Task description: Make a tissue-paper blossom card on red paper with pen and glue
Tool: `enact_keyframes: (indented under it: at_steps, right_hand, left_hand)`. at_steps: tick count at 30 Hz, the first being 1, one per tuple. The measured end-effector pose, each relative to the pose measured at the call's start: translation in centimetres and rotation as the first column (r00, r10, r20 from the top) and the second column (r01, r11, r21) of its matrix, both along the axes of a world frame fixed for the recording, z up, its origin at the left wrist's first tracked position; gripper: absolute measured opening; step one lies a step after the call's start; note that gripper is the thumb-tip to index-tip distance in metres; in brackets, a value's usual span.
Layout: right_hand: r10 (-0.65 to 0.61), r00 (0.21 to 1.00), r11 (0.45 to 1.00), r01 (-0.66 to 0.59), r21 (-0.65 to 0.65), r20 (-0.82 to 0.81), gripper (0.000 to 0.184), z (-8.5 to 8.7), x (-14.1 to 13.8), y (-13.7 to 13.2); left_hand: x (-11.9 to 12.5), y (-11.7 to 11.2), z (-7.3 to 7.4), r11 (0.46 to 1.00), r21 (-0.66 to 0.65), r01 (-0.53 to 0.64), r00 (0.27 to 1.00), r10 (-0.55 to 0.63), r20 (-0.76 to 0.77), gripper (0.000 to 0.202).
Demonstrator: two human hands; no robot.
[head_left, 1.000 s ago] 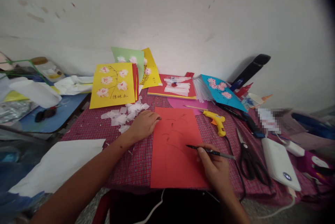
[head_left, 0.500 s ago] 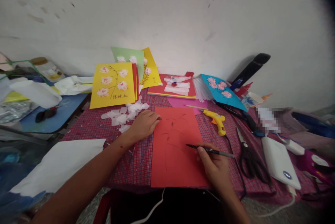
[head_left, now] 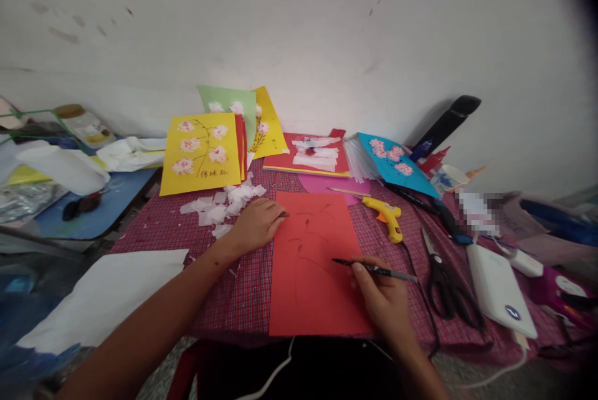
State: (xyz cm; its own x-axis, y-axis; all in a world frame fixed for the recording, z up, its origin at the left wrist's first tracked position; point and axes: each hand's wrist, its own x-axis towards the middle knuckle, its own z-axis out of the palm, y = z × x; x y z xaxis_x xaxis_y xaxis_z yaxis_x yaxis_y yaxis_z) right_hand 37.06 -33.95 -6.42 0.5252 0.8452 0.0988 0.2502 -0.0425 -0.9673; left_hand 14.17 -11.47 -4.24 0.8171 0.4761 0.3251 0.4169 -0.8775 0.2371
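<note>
1. The right hand (head_left: 383, 291) has its thumb and fingers closed in a pinch on a pen (head_left: 397, 275), the dark tip aimed left. Whether that tip touches the paper I cannot tell; if it does, a slack grip could leave a stray mark.
2. The red sheet (head_left: 317, 306) lies flat at the near middle of the checked tablecloth (head_left: 233, 300), between the 2 hands, with thin dark lines on it. Its near edge is close to the table's near edge, so a bump from the body might crease it.
3. The left hand (head_left: 256, 222) is at the sheet's far left edge, fingers bent and close together. Something small and dark shows at the fingertips; I cannot tell whether it is held. Too light a press there could let the sheet swivel.
4. If the lines are wet, which I cannot judge, a right hand dragged left may smear them.
5. White paper pieces (head_left: 217, 207) lie loose just left of the left hand; a wrist sweep could scatter them.
6. A black cord (head_left: 417, 269) from the yellow glue gun (head_left: 392, 219) passes near the pen's back end; a snag there might jerk the stroke.
</note>
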Motion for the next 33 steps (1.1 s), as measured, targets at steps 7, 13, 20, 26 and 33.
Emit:
enact_keyframes:
  at_steps: [7, 13, 20, 26, 33]
  right_hand:
    - [-0.043, 0.988, 0.998, 0.036, 0.055, 0.15, 0.02, 0.6, -0.8, -0.8]
    - [0.27, 0.89, 0.951, -0.305, 0.04, 0.368, 0.021, 2.3, -4.1, -0.6]
    - [0.298, 0.895, 0.947, -0.32, 0.013, 0.331, 0.015, 2.0, -5.3, 0.0]
    - [0.349, 0.888, 0.936, -0.345, -0.068, 0.299, 0.017, 2.0, -5.1, 0.0]
    - [0.361, 0.873, 0.926, -0.378, -0.01, 0.328, 0.015, 2.3, -5.3, 0.0]
  left_hand:
    - [0.0, 0.0, -0.2, 0.999, -0.031, 0.018, 0.998, -0.019, -0.059, 0.02]
    - [0.0, 0.0, -0.3, 0.999, -0.037, 0.03, 0.997, -0.033, -0.074, 0.018]
    - [-0.1, -0.1, -0.2, 0.999, -0.04, 0.016, 0.997, -0.019, -0.081, 0.016]
    - [0.0, -0.1, -0.2, 0.999, -0.048, 0.005, 0.996, -0.01, -0.085, 0.016]
    - [0.0, -0.1, -0.4, 0.999, -0.04, 0.016, 0.997, -0.019, -0.075, 0.014]
